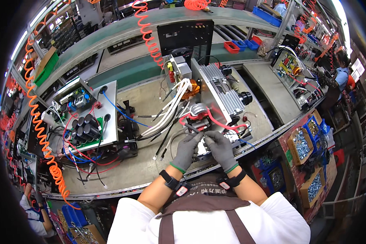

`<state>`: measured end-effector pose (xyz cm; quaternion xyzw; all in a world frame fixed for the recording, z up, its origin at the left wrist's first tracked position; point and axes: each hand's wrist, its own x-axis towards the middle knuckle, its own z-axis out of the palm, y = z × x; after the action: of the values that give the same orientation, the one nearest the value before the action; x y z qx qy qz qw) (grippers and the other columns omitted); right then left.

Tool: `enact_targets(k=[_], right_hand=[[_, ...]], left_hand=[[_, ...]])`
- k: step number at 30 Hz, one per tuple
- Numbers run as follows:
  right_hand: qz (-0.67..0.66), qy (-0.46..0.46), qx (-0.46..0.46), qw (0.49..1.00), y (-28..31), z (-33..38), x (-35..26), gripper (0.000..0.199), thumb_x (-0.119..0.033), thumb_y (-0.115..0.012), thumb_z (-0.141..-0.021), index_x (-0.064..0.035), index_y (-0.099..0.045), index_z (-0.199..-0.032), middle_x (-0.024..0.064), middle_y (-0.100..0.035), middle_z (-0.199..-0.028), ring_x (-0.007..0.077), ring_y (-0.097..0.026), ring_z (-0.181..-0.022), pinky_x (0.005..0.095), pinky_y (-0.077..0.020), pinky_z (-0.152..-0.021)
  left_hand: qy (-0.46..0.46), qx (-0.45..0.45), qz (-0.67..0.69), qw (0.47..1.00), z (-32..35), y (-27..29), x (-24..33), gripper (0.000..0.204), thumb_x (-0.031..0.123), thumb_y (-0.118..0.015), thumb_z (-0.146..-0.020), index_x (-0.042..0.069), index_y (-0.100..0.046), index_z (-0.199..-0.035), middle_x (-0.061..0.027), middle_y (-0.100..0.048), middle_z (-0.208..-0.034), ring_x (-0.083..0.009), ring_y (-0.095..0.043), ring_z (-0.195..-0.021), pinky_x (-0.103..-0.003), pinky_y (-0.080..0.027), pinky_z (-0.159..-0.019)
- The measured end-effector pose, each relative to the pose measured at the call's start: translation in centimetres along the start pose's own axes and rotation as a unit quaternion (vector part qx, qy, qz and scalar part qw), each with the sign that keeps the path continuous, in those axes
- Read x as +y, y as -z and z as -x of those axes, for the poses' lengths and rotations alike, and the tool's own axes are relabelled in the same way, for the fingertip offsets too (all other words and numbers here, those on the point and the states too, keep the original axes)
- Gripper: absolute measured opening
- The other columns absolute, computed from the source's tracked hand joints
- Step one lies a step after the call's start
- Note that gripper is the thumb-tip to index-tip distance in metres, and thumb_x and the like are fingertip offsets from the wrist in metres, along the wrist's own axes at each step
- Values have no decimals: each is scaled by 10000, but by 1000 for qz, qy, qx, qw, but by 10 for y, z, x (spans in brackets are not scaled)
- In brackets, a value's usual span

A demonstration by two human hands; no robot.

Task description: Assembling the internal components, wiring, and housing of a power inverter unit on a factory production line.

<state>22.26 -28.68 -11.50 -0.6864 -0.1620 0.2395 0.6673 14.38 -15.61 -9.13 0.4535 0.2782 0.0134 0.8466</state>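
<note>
Both gloved hands' fingers [202, 137] meet over something too small to identify. The co-worker [34, 213] at lower left is cut off by the edge.

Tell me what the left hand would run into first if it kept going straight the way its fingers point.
Probably the red wire looping just beyond the left hand, then the finned metal block behind; depth is unclear.
</note>
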Motion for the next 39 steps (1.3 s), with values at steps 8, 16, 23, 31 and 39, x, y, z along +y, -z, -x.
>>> enact_targets(k=[8,16,23,31,39], right_hand=[[182,90,-7,979,12,-12,17,389,-133,-619,-933,-27,-504,-1290,167,-663,-1027,229,-671,-836,336,-532,-751],[285,174,-58,941,19,-34,39,528,-187,-552,-971,-2,-356,-1424,308,-496,-1326,448,-506,-1216,452,-437,-992],[237,170,-75,954,22,-40,44,402,-195,-546,-981,-17,-442,-1326,269,-557,-1211,424,-552,-1131,451,-451,-951],[184,110,-85,973,20,-45,47,304,-178,-530,-977,-45,-514,-1250,242,-599,-1074,404,-600,-973,445,-489,-844],[149,117,-48,981,11,-50,53,248,-84,-514,-930,-47,-566,-1170,183,-627,-910,355,-614,-838,405,-498,-744]], left_hand=[[30,93,53,994,-17,-20,-7,278,375,-622,-938,141,-520,-826,66,-415,-622,-46,-340,-439,-230,-257,-378],[-173,140,-71,972,-43,-25,-32,232,303,-578,-966,97,-517,-880,35,-470,-654,-50,-400,-479,-227,-318,-419],[-236,160,-106,953,-54,-22,-48,249,305,-536,-1007,59,-569,-989,44,-487,-708,-35,-403,-589,-227,-328,-496],[-299,205,-184,914,-61,-16,-52,265,297,-557,-991,35,-596,-1004,11,-532,-725,-77,-463,-618,-266,-387,-549],[-334,217,-272,876,-68,-6,-45,257,256,-623,-949,6,-640,-1006,-26,-644,-807,-92,-555,-701,-277,-437,-611]])
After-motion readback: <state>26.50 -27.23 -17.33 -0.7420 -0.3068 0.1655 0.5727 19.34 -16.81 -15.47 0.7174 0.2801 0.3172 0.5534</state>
